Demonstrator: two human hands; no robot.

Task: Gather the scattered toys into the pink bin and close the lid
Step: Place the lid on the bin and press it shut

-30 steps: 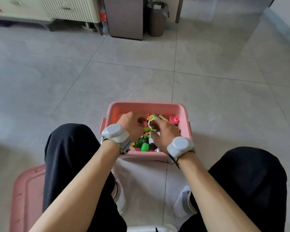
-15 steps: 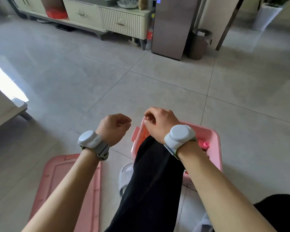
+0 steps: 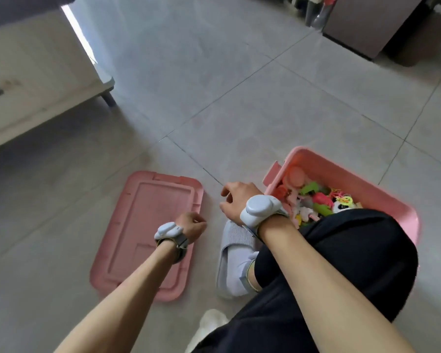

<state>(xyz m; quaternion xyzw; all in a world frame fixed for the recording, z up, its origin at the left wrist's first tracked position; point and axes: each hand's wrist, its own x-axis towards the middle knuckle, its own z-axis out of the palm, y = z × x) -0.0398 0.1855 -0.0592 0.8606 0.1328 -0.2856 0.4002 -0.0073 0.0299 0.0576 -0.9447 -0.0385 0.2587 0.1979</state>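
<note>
The pink bin (image 3: 346,171) stands open on the floor at the right, with several colourful small toys (image 3: 316,200) inside; my dark-trousered knee covers its near part. Its pink lid (image 3: 148,220) lies flat on the tiles to the left. My left hand (image 3: 192,225) hovers over the lid's right edge with fingers loosely curled, holding nothing. My right hand (image 3: 236,200) hangs between lid and bin, fingers loosely curled and empty. Both wrists carry grey bands.
My foot in a grey slipper (image 3: 236,250) sits between lid and bin. A pale cabinet on short legs (image 3: 36,80) stands at the left. A brown cabinet (image 3: 367,24) is at the far right. Grey tiled floor (image 3: 239,98) stretches ahead.
Both hands left the toys in the bin and swung left toward the lid. The view turned left and down, so the lid now lies under my left hand.
</note>
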